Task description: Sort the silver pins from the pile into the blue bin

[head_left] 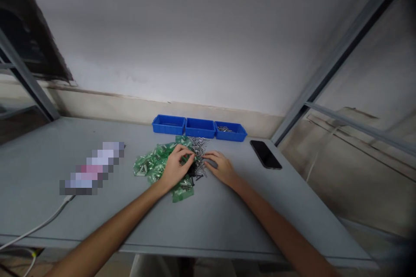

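Grey worktop [126, 220] against a wall. Loose metal screws [199, 145] heaped mid-worktop, some dark screws [199, 178] at the near side; green plastic packets [158, 159] bunched to their left. Left hand [176, 166] over the packets, fingertips drawn in narrow at the heap; cannot tell whether anything is pinched. Right hand [222, 168] at the heap's right edge, fingers bent, a small gap to the thumb; its hold also unclear. Beyond, three blue bins in a row: left bin [168, 129], middle bin [199, 132], right bin [230, 135], the last with metal pieces inside. Black phone [265, 154] flat at right; pixelated object [92, 171] at left, white cable [48, 220] beside it.
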